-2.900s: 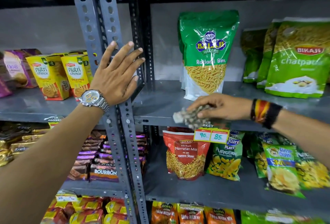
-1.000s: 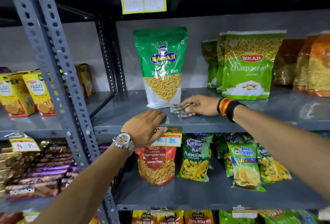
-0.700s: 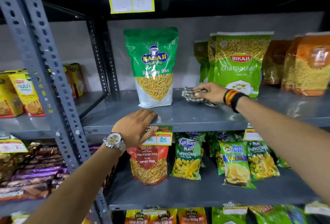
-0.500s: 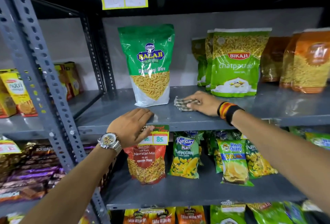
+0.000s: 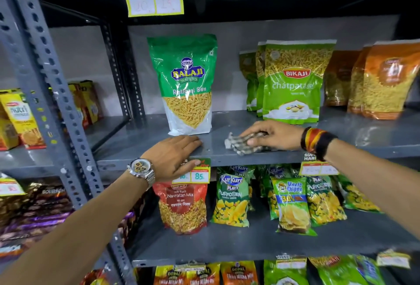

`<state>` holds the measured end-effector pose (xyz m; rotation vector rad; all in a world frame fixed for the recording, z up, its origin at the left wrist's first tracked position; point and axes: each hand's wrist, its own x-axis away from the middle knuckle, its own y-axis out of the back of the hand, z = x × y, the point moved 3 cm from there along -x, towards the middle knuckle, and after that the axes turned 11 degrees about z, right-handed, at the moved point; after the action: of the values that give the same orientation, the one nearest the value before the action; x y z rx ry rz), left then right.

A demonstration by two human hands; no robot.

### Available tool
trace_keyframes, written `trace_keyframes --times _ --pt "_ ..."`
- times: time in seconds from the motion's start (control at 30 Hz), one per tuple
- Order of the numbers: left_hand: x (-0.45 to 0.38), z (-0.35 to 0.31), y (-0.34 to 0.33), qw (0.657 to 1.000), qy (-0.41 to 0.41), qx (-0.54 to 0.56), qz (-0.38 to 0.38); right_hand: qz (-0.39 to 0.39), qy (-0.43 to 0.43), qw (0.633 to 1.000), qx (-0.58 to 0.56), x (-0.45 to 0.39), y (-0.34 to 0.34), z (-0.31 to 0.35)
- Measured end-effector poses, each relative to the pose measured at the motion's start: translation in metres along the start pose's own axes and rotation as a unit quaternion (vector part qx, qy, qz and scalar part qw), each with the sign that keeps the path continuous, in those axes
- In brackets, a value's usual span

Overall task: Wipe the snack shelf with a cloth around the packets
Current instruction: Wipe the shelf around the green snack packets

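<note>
cloth (image 5: pixel 244 144): a small crumpled grey patterned rag, pressed flat onto the front strip of the grey metal snack shelf (image 5: pixel 363 134), in the open stretch between the two groups of packets. right hand (image 5: pixel 272 134): fingers curled down over the cloth, gripping and pinning it to the shelf surface; wristbands at the wrist. left hand (image 5: pixel 175 157): open, palm down, resting on the shelf's front lip just left of the cloth and apart from it, holding nothing; thumb overlapping the yellow price tag (image 5: pixel 197 174); a watch at the wrist. balaji sev packet (image 5: pixel 186 85): upright, just behind the left hand, its base close to the fingertips. bikaji chatpata packets (image 5: pixel 293 82): upright in a row, behind and to the right of the cloth, not touching it. orange packets (image 5: pixel 384 82): further right, near the shelf's back. lower shelves carry more snack bags; the neighbouring bay at left holds biscuit boxes (image 5: pixel 20 119).

step in hand, as judged: wiping the bare front band of the shelf between packets. the next move likely calls for sliding the cloth along the front edge or back into the gap between the sev and chatpata packets, keeping pressure low near their bases so that the light upright bags are not tipped.
</note>
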<state>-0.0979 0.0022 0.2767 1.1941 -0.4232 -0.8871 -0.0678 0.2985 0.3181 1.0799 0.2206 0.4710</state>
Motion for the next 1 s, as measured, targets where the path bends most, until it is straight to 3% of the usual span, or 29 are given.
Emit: trace_keyframes --times 0.13,0.27,0.7,1.0 --pt "-0.016 -0.009 0.000 0.999 -0.052 0.013 0.002 -0.150 -0.022 0.986 -0.070 -0.041 0.041 -0.013" --pt "-0.019 -0.005 -0.007 0.998 -0.053 0.031 -0.002 -0.198 -0.044 0.978 -0.059 -0.108 0.068 -0.026" --pt "-0.022 0.002 -0.019 0.997 -0.048 0.053 0.015 -0.139 -0.125 0.982 0.033 -0.275 0.079 -0.089" --pt "-0.021 0.003 -0.021 0.997 -0.048 0.050 0.022 -0.057 -0.078 0.995 -0.024 -0.254 0.053 -0.095"
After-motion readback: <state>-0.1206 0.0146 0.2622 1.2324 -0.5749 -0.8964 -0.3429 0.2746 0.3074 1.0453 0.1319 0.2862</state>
